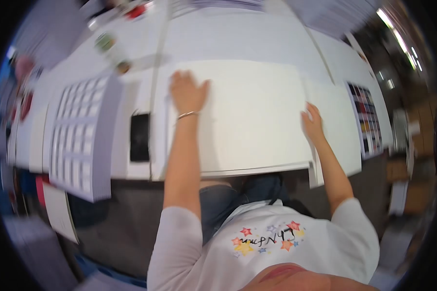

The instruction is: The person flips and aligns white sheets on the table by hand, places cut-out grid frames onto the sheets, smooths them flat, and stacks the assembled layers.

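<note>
A large white sheet or board (257, 116) lies flat on the table before me. My left hand (189, 92), with a bracelet at the wrist, rests palm down over its left edge, thumb apart from the fingers. At the right edge of the same board is my right hand (313, 123), thumb and fingers apart. Neither hand appears to grip anything. Whether the right fingers touch the board's edge I cannot tell.
Left of me are a dark phone (140, 137) and a stack of white grid-like trays (77, 136). A blurred bottle or cup (107, 44) stands beyond. On the right lies a compartment tray with coloured pieces (366, 119). White stacks (340, 14) stand at the back; cardboard boxes (421, 145) are far right.
</note>
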`<state>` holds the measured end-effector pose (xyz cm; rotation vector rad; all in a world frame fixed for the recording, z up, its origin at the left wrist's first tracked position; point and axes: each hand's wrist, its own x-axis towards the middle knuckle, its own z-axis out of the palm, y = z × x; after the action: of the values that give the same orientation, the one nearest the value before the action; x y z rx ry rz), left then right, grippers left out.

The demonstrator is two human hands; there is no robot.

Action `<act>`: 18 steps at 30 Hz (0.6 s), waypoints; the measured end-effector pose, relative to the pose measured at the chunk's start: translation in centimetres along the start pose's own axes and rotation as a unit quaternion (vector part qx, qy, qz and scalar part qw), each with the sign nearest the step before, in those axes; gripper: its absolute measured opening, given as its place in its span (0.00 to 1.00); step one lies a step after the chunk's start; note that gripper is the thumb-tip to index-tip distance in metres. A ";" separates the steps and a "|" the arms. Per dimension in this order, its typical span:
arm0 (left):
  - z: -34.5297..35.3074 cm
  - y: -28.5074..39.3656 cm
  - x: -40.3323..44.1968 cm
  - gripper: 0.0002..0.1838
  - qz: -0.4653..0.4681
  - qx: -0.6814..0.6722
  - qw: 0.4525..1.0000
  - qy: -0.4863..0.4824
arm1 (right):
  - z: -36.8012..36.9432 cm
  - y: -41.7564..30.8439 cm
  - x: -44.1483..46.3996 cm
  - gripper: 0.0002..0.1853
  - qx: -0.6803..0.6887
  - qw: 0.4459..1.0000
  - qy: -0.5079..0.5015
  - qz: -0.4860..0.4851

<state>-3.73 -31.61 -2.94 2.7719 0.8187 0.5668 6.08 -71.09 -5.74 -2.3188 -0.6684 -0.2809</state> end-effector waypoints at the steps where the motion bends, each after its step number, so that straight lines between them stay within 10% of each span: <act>1: 0.2 -0.2 -0.3 0.39 0.012 0.024 1.000 0.005 | -0.3 -1.8 0.1 0.21 0.010 0.998 -0.020 0.057; 7: -0.1 0.0 -0.7 0.37 0.018 0.051 0.998 -0.035 | 2.0 -9.0 4.6 0.31 -0.269 0.950 -0.137 0.076; 18: 0.3 -0.4 0.1 0.38 0.006 0.090 0.993 -0.072 | 7.8 -10.0 9.2 0.33 -0.260 0.953 -0.149 0.050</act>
<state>-3.79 -31.24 -3.27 2.9394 0.8604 0.3047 8.55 -56.01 -2.39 -2.9295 -0.6788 -0.0595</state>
